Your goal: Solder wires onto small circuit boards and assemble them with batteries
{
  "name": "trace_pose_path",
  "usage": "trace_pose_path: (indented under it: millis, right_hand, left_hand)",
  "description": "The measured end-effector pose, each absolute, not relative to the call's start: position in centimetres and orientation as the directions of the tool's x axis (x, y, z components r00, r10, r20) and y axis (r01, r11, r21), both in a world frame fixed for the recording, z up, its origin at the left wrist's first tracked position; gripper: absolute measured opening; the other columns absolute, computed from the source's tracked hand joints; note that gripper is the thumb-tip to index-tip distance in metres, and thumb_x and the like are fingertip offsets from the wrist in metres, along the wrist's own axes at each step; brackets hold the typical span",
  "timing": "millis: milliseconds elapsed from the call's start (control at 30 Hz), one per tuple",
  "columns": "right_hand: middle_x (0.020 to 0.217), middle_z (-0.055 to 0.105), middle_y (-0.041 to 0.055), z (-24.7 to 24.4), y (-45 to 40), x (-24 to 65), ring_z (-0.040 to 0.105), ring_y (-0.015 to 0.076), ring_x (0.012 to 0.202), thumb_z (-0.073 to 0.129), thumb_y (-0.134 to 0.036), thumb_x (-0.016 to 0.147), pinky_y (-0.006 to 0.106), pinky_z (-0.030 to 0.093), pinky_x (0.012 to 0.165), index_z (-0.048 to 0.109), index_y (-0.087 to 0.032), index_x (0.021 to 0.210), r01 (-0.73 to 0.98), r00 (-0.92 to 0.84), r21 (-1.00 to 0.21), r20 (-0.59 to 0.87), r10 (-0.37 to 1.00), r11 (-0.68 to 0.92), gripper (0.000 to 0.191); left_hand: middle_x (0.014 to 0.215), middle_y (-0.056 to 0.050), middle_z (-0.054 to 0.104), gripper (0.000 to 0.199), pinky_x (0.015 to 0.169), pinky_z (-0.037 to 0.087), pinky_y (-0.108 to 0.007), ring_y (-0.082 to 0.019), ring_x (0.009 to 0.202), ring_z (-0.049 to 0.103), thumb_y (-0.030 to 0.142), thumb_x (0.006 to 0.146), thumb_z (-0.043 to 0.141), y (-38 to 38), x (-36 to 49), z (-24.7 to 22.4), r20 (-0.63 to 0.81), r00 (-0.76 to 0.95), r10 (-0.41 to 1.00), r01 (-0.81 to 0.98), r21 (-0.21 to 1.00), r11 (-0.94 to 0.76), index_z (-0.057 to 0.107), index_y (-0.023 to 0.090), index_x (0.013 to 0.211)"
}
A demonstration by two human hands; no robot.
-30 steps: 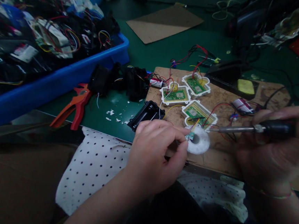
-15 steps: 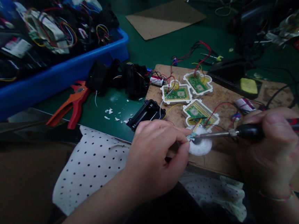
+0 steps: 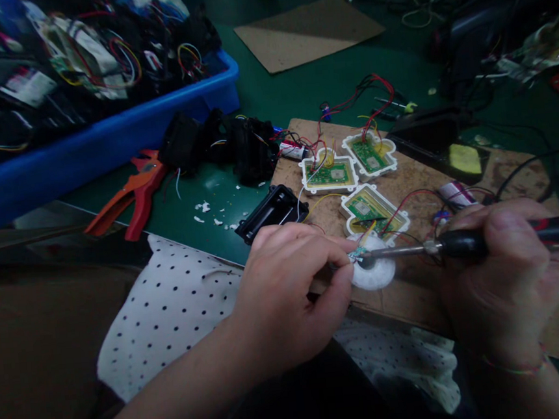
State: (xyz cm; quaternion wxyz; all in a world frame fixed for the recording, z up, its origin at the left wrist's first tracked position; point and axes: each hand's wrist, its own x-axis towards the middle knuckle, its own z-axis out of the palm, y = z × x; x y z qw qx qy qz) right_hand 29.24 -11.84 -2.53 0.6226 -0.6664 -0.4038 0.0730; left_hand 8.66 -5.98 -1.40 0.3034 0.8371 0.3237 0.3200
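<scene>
My right hand (image 3: 510, 267) is wrapped round the black handle of a soldering iron (image 3: 400, 251). Its metal tip meets a small green circuit board (image 3: 356, 253), which the thumb and fingers of my left hand (image 3: 298, 286) pinch by its edge. Beneath the board lies a white ring-shaped roll (image 3: 380, 272). Just behind it, a white-framed housing with a green circuit board (image 3: 375, 211) has yellow, red and black wires coming off it. A black plastic case (image 3: 274, 213) sits beyond my left fingers.
Two more white-framed boards (image 3: 330, 176) rest on the wooden board (image 3: 420, 197). Orange-red wire strippers (image 3: 131, 196) and black housings (image 3: 249, 147) lie left, by a blue bin (image 3: 153, 109) of wired parts. A yellow sponge (image 3: 465, 159) sits in a black holder at right.
My right hand and the soldering iron have shifted slightly left, the tip staying at the small circuit board. My left hand holds almost the same place.
</scene>
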Motion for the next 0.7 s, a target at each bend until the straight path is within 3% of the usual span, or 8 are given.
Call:
trace_pose_path:
  millis: [167,700]
  right_hand:
    - [0.056,0.057,-0.0030,-2.65,-11.26,28.86,0.050,0.0114,0.050,0.061,-0.030,0.080,0.030,0.036,0.049,0.060,-0.021,0.060,0.419,0.718,-0.893,0.436,0.543,0.162,0.022]
    - [0.056,0.054,-0.0033,-2.73,-11.26,28.82,0.049,0.0125,0.050,0.059,-0.031,0.081,0.032,0.036,0.050,0.060,-0.022,0.061,0.443,0.704,-0.883,0.450,0.550,0.155,0.022]
  left_hand:
    - [0.102,0.005,0.079,0.009,0.088,0.043,-0.040,-0.017,0.093,0.068,0.014,0.088,0.067,-6.02,8.74,-1.40,0.339,0.584,0.737,0.348,0.716,-0.605,0.065,0.022,0.084]
    - [0.103,0.006,0.078,0.009,0.088,0.043,-0.040,-0.017,0.094,0.068,0.014,0.087,0.066,-6.08,8.75,-1.44,0.326,0.591,0.738,0.363,0.709,-0.605,0.065,0.022,0.083]
